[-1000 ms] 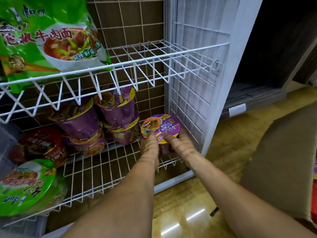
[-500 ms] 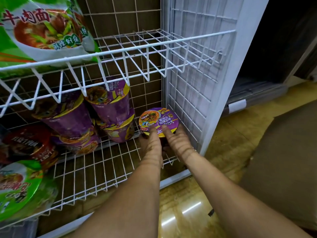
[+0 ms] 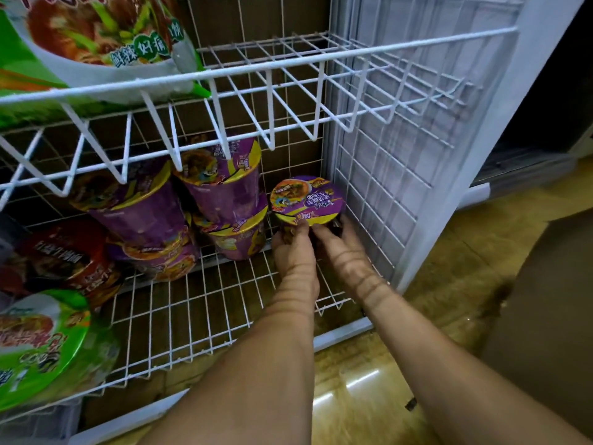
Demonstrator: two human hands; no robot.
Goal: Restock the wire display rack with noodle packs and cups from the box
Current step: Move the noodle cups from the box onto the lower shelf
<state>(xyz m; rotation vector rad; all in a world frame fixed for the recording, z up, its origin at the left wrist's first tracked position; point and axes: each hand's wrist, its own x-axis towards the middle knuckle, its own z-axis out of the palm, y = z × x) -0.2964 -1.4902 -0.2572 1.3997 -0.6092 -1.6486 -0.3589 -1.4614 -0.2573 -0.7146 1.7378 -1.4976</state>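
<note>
A purple noodle cup (image 3: pixel 308 200) stands upright at the right end of the lower wire shelf (image 3: pixel 199 309), close to the rack's right side grid. My left hand (image 3: pixel 293 248) holds its left side and my right hand (image 3: pixel 340 245) holds its right side, fingers wrapped around the cup below the lid. Several other purple cups (image 3: pixel 221 191) are stacked to its left. A red cup (image 3: pixel 64 255) and a green bowl (image 3: pixel 35 345) lie further left. A green noodle pack (image 3: pixel 96 43) sits on the upper shelf.
The upper wire shelf (image 3: pixel 288 69) overhangs the lower one, bare on its right half. The white rack frame (image 3: pixel 465 175) closes the right side. A brown cardboard box flap (image 3: pixel 545 316) lies on the glossy floor at right. Bare wire spans the front of the lower shelf.
Both hands have pushed the purple cup slightly deeper toward the back right corner of the lower shelf. The view has moved closer and lower.
</note>
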